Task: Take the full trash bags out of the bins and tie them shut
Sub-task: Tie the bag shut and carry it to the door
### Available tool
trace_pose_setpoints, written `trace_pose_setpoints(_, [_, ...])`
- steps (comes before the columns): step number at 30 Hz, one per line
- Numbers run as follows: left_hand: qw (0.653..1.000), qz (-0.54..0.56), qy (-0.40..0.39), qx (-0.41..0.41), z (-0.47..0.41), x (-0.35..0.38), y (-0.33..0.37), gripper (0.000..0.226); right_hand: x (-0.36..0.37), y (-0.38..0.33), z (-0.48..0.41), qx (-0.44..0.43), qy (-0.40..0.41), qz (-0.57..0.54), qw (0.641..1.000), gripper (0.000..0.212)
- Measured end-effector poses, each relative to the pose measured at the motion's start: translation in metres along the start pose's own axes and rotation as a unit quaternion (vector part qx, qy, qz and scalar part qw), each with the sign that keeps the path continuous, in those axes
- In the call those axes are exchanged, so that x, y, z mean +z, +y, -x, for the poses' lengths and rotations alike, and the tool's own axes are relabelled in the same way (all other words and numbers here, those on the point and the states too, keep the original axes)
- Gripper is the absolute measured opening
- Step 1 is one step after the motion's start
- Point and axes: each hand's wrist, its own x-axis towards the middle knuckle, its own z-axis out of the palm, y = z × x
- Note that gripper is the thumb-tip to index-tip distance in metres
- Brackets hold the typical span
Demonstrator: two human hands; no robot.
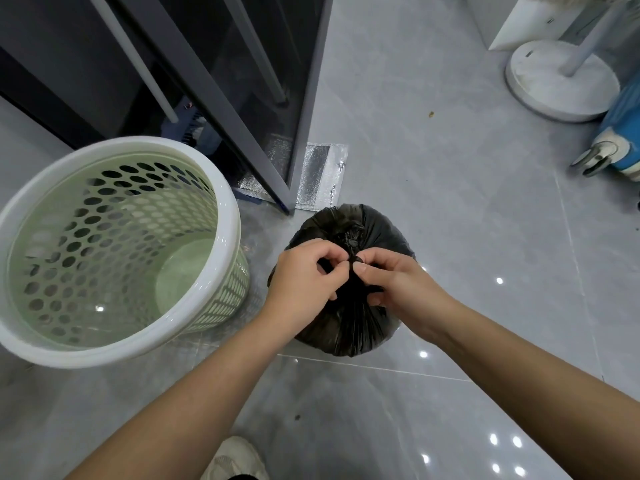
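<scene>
A full black trash bag [349, 327] sits on the grey tiled floor in the middle of the view. Its gathered neck stands up between my hands, with a twisted tuft showing just beyond my fingers. My left hand [304, 277] pinches the neck from the left, and my right hand [391, 280] pinches it from the right. Both hands touch at the bunched plastic. To the left stands a pale green perforated bin [114, 251] with a white rim, with no bag in it.
A dark glass door with a grey frame [304, 109] stands behind the bag, with a silver foil pouch [322, 174] at its foot. A white round stand base [561, 81] and a blue wheeled suitcase [620, 140] are at the far right. My shoe [235, 459] shows at the bottom.
</scene>
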Motion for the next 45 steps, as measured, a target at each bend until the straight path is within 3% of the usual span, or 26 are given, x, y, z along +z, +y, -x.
trace_pose_setpoints(4, [1.000,-0.011,-0.016,-0.001,0.000,0.000,0.000,0.011,-0.001,0.001,0.000,0.033,-0.010,-0.044,0.998,0.020])
trace_pose_setpoints(11, [0.982,-0.134,0.068,0.118,0.007,0.004,0.005,0.004,0.007,0.000,-0.005,0.078,0.075,-0.169,0.980,0.016])
trace_pose_setpoints(16, [0.989,-0.096,0.052,0.100,0.005,0.004,0.009,0.005,0.006,-0.001,-0.004,0.061,0.075,-0.192,0.977,0.019])
trace_pose_setpoints(21, [0.995,0.068,0.023,-0.062,0.004,0.009,0.022,0.002,0.005,0.002,-0.004,0.013,0.101,-0.147,0.984,0.020])
trace_pose_setpoints(29, [0.977,0.121,0.001,-0.177,-0.006,0.016,0.029,0.009,0.004,0.009,-0.003,-0.083,0.181,-0.023,0.980,0.009])
trace_pose_setpoints(33, [0.989,0.067,0.023,-0.129,-0.006,0.018,0.026,0.010,0.005,0.009,-0.006,-0.094,0.207,0.003,0.974,0.008])
trace_pose_setpoints(37, [0.997,-0.036,0.067,-0.022,0.001,0.019,0.025,0.009,0.006,0.008,-0.012,-0.011,0.200,-0.058,0.978,0.014])
trace_pose_setpoints(40, [0.996,-0.039,0.081,0.025,0.004,0.016,0.018,0.008,0.002,0.008,-0.012,0.032,0.153,-0.082,0.984,0.012])
trace_pose_setpoints(43, [0.999,-0.013,0.039,-0.006,0.002,0.012,0.009,0.008,-0.007,0.013,-0.010,-0.019,0.108,0.021,0.994,0.004])
trace_pose_setpoints(45, [1.000,-0.001,0.025,-0.017,0.000,0.008,0.008,0.010,-0.015,0.019,-0.010,-0.108,0.108,0.137,0.979,0.014])
